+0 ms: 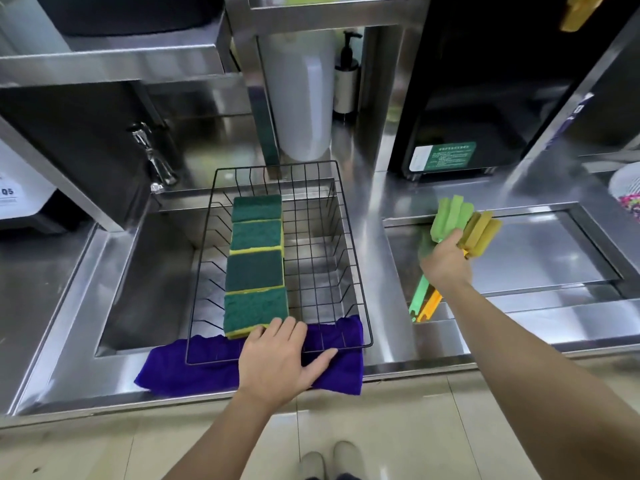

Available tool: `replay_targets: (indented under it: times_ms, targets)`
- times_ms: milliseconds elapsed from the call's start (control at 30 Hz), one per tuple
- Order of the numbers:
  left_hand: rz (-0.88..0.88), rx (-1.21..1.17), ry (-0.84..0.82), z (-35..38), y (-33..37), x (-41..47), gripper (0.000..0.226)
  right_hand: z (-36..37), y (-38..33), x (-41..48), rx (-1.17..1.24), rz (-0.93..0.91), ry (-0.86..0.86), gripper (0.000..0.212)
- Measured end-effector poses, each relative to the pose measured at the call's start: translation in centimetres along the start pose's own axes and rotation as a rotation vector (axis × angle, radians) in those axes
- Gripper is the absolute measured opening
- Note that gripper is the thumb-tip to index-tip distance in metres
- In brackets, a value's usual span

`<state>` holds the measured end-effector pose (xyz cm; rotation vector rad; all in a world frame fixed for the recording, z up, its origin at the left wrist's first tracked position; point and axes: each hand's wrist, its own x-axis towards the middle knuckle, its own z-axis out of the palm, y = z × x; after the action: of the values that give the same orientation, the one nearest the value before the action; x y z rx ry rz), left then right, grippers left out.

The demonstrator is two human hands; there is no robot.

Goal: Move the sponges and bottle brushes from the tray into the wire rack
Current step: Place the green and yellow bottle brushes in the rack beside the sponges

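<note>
A black wire rack (349,244) sits over the sink, its near end on a purple cloth (194,365). Several green-and-yellow sponges (255,261) lie in a row along its left half. My left hand (280,355) rests flat on the rack's near rim, fingertips touching the nearest sponge. My right hand (446,261) is shut on two bottle brushes, one green (450,216) and one yellow (481,233), held above the steel tray (554,258) at the right. Their handles stick out below my hand.
A steel tap (152,157) stands behind the sink at the left. A white cylinder (301,98) and a pump bottle (346,77) stand behind the rack. A black machine (478,98) is at the back right, and a white strainer (627,192) at the far right.
</note>
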<state>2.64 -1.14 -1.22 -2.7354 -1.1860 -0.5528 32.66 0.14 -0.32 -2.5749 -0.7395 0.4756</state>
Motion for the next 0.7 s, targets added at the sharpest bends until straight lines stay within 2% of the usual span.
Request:
replay_targets:
  times_ms: [167,367,500,567,700]
  targets:
    - [0.004,-0.010,-0.008,0.1,-0.2,-0.1,0.059,0.3,0.0,-0.7,0.199,-0.020,-0.015,0.059]
    - [0.006,-0.029,0.013,0.2,-0.3,-0.1,0.056,-2.6,-3.0,-0.8,0.465,-0.169,0.176,0.060]
    - [0.012,-0.029,0.029,0.3,-0.3,-0.2,0.056,-5.1,-6.9,-1.0,0.645,-0.296,0.234,0.063]
    - [0.015,-0.024,0.040,0.3,-0.3,-0.1,0.056,-5.7,-9.1,-1.5,0.723,-0.325,0.191,0.062]
    - [0.017,-0.015,0.062,0.3,-0.4,-0.2,0.056,-3.9,-12.6,-4.0,0.814,-0.333,-0.032,0.056]
